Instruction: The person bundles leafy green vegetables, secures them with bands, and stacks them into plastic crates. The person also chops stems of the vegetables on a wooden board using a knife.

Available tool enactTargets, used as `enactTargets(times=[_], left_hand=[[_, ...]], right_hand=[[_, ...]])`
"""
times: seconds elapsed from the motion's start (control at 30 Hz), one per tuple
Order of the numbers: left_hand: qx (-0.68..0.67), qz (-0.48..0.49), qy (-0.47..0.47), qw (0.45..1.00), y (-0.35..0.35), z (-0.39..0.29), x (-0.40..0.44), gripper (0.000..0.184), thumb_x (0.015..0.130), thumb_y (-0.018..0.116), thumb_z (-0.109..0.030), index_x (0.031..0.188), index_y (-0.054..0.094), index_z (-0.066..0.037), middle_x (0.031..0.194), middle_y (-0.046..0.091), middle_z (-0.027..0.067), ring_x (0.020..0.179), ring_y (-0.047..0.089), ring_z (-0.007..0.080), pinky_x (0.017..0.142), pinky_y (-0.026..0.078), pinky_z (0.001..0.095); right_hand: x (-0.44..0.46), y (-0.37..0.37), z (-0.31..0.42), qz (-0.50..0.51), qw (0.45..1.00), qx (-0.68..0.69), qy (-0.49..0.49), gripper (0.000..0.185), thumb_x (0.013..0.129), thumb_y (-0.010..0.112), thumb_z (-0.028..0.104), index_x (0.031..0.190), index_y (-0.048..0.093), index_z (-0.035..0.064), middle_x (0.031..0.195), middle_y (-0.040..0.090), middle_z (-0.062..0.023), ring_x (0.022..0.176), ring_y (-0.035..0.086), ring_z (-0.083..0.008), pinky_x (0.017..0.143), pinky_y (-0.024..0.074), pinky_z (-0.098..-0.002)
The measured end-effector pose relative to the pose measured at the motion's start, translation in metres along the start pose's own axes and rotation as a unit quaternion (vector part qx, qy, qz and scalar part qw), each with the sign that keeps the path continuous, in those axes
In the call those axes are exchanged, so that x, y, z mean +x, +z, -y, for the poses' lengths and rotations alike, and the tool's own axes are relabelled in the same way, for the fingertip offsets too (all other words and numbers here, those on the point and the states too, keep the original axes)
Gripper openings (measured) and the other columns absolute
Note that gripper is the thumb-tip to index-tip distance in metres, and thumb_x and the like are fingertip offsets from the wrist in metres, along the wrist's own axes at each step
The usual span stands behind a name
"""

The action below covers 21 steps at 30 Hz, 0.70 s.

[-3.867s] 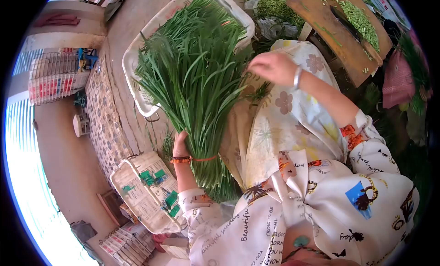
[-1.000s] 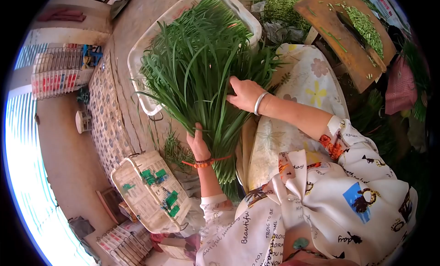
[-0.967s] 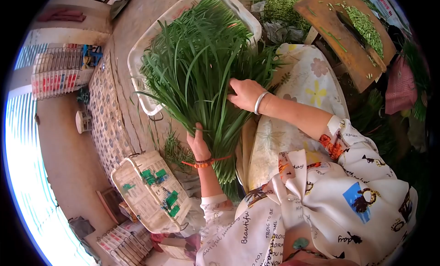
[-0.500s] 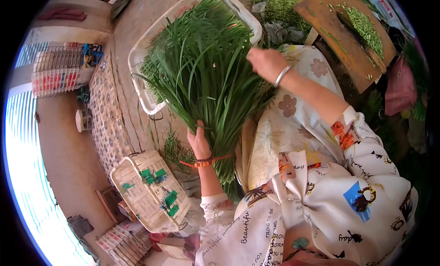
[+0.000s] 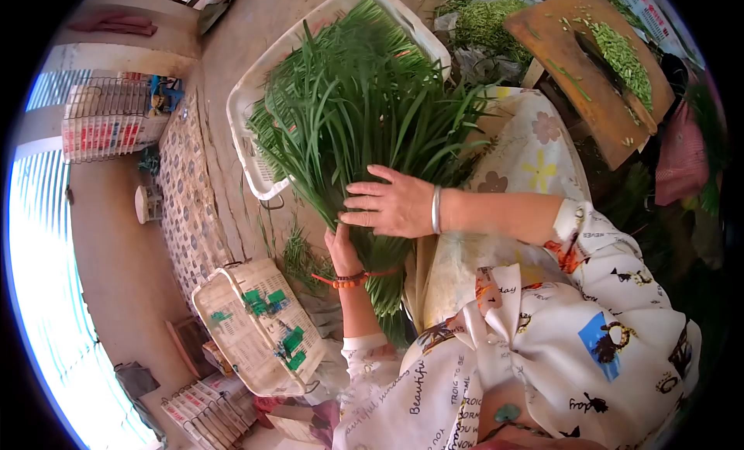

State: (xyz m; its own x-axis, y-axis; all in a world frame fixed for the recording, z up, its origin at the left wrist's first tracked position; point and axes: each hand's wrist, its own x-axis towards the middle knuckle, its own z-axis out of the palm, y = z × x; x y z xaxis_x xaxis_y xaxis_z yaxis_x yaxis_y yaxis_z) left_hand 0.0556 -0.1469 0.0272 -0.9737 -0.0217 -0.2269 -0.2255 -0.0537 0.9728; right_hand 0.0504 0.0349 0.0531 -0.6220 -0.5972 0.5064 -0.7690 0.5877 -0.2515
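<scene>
While the left hand [image 5: 343, 252] holds leaves [image 5: 368, 132], the white basket [image 5: 239, 113] contains more.

The leafy bunch [image 5: 364, 132] is in front of the big basket [image 5: 242, 132]. A small basket [image 5: 213, 334] sits to the left, nearer. To the right, chopped bits [image 5: 624, 58] and a knife [image 5: 601, 61] lie on a board [image 5: 550, 39].

A knife [image 5: 611, 77] and chopped stems [image 5: 626, 58] lie on the board [image 5: 552, 33]. A pink cloth [image 5: 680, 165] is just beside the board; a stool [image 5: 144, 205] and a newspaper-lined basket [image 5: 242, 341] stand well apart from it.
</scene>
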Motion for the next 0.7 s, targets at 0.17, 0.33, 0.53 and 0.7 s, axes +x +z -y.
enactTargets(times=[0.17, 0.33, 0.53, 0.7], left_hand=[[-0.029, -0.081, -0.067, 0.994, 0.002, -0.004, -0.003, 0.034, 0.083, 0.046, -0.024, 0.103, 0.047, 0.003, 0.092, 0.053, 0.0081, 0.076, 0.053, 0.0144, 0.064, 0.044, 0.0254], [0.007, -0.051, -0.058, 0.997, 0.004, -0.004, 0.002, 0.037, 0.083, 0.048, -0.027, 0.102, 0.048, 0.004, 0.092, 0.052, 0.0080, 0.077, 0.050, 0.0141, 0.067, 0.041, 0.0264], [0.055, 0.029, -0.070, 0.996, 0.008, -0.010, 0.027, 0.036, 0.083, 0.047, -0.024, 0.105, 0.048, 0.004, 0.095, 0.052, 0.0054, 0.082, 0.046, 0.0126, 0.073, 0.037, 0.0256], [0.031, 0.083, -0.100, 0.991, 0.024, -0.012, 0.055, 0.036, 0.083, 0.047, -0.024, 0.107, 0.047, 0.003, 0.096, 0.052, 0.0047, 0.085, 0.045, 0.0113, 0.075, 0.037, 0.0242]], right_hand=[[-0.008, 0.000, -0.012, 0.130, 0.981, -0.058, 0.134, 0.056, 0.077, 0.046, 0.041, 0.124, 0.031, 0.0142, 0.085, 0.046, -0.0028, 0.082, 0.045, -0.0153, 0.073, 0.0331, -0.0310], [-0.015, -0.029, -0.074, 0.195, 0.929, -0.104, 0.298, 0.044, 0.080, 0.041, 0.040, 0.113, 0.045, 0.0120, 0.092, 0.051, -0.0080, 0.084, 0.050, -0.0211, 0.074, 0.0375, -0.0350], [-0.032, -0.079, -0.090, -0.090, 0.908, -0.284, 0.295, 0.043, 0.072, 0.055, 0.014, 0.113, 0.044, 0.0103, 0.109, 0.045, -0.0106, 0.099, 0.045, -0.0241, 0.079, 0.0390, -0.0377], [-0.025, -0.043, 0.001, -0.011, 0.998, -0.061, 0.034, 0.041, 0.070, 0.046, 0.011, 0.111, 0.047, 0.0108, 0.109, 0.048, -0.0062, 0.105, 0.042, -0.0186, 0.090, 0.0278, -0.0392]])
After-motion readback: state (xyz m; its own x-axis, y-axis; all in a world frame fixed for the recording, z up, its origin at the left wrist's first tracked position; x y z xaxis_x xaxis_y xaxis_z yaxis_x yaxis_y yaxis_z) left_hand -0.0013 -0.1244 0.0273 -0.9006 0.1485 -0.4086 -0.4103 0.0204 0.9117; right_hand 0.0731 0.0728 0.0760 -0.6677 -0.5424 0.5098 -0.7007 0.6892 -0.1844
